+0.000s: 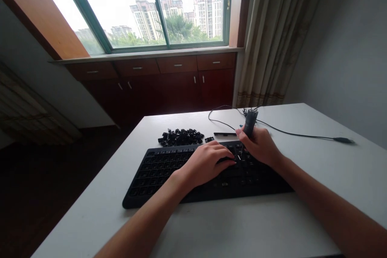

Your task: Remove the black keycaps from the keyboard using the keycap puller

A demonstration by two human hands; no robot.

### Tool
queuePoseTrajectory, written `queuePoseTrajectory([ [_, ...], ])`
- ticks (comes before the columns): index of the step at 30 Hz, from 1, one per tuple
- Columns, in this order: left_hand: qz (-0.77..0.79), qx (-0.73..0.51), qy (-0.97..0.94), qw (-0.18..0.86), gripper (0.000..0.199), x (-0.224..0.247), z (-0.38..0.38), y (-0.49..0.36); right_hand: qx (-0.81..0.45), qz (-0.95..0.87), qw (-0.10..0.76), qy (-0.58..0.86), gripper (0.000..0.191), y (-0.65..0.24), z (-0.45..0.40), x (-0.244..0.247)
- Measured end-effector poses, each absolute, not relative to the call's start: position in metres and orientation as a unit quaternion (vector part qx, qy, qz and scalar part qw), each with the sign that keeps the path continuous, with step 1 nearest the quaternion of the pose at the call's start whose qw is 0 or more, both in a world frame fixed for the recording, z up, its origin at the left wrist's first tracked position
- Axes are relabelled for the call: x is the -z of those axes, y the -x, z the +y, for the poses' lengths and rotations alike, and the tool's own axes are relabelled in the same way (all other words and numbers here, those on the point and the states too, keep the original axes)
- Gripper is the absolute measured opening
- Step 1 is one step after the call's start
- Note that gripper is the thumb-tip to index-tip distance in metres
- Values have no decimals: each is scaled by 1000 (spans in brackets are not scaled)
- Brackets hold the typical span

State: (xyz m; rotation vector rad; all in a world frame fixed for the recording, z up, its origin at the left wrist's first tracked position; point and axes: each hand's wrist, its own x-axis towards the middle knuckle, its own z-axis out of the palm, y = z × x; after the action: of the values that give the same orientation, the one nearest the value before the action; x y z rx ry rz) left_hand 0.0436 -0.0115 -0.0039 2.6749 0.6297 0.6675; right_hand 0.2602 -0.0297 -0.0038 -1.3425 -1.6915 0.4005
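Well, right hand (pixel 262 144) grips rounded handle (pixel 250 122) — left hand (pixel 207 162) curls on keyboard (pixel 248 187), pinch unclear.

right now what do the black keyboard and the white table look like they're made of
Black rectangular keyboard: probably hard plastic with a matte finish, judging by its dull, even surface and moulded-looking rounded corners.
White flat-topped table: perhaps laminate or painted wood with a smooth, low-sheen finish; the top is uniformly pale with soft reflections, but the picture cannot settle which.
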Motion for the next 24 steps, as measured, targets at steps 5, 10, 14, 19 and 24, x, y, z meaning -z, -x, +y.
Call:
queuePoseTrajectory([
  [5,213,-236,-937,143,16,5,-14,-44,-163,-679,449,557,40,-256,-32,0],
  [10,236,-241,-927,165,14,8,-12,-44,-184,-695,434,543,40,-251,-35,-3],
  [14,251,-244,-920,177,13,10,-11,-45,-214,-703,425,528,39,-249,-36,-3],
  [19,251,-247,-918,183,13,10,-12,-45,-186,-714,426,524,34,-251,-34,-1],
  [24,242,-251,-920,179,12,11,-12,-45,-143,-746,420,497,27,-255,-34,3],
])
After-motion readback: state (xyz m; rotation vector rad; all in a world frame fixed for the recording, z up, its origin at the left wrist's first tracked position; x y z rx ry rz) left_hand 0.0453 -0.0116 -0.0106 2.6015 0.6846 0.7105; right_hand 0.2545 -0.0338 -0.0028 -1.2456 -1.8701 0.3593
